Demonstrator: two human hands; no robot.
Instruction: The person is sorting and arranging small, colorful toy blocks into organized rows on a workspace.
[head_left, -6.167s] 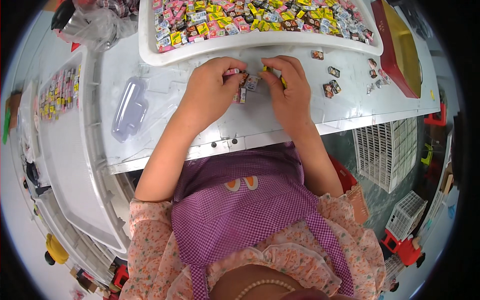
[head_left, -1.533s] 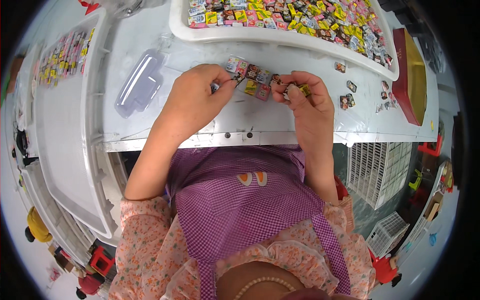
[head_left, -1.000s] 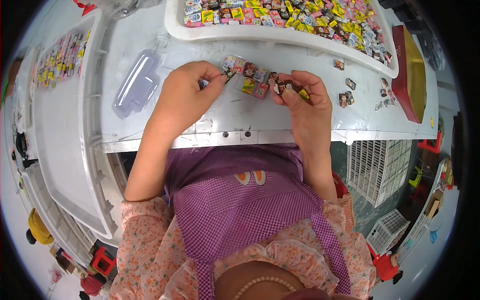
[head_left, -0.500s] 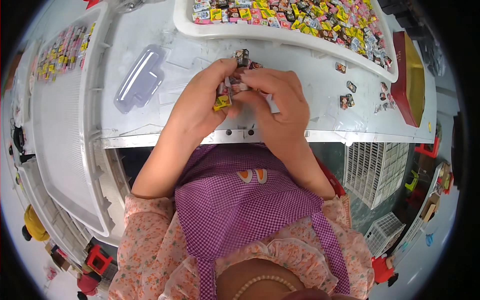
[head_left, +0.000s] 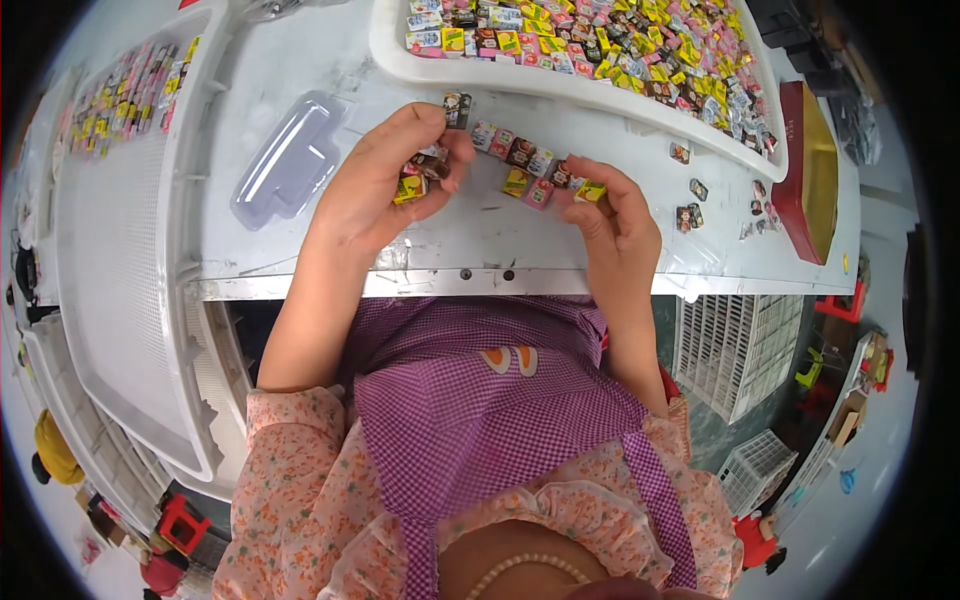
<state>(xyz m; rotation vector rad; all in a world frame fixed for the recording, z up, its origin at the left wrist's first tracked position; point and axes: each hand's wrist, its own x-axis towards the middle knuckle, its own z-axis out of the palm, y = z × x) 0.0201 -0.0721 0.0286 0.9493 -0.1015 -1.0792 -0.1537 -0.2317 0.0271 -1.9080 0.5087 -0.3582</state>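
Observation:
My left hand (head_left: 385, 180) is curled round several small printed boxes, among them a yellow one (head_left: 411, 188) and a brown one (head_left: 431, 162). A black box (head_left: 457, 109) stands out past its fingertips. My right hand (head_left: 618, 212) pinches a small yellow box (head_left: 590, 190) between thumb and fingers, at the right end of a group of boxes on the table. In that group a pink box (head_left: 538, 193) and a dark brown box (head_left: 522, 152) lie close together in short rows. Left of my left hand rests a clear plastic blister shell (head_left: 285, 160).
A white tray (head_left: 560, 78) heaped with small coloured boxes spans the far side. Loose dark boxes (head_left: 689, 217) lie at right, near a dark red carton (head_left: 806, 170). Another white tray (head_left: 120, 270) stands at left. White crates (head_left: 735, 350) sit below the table's front edge (head_left: 440, 283).
My hands have moved apart, the left one leftward and the right one rightward. The group of boxes between them now shows on the table. The view has shifted slightly.

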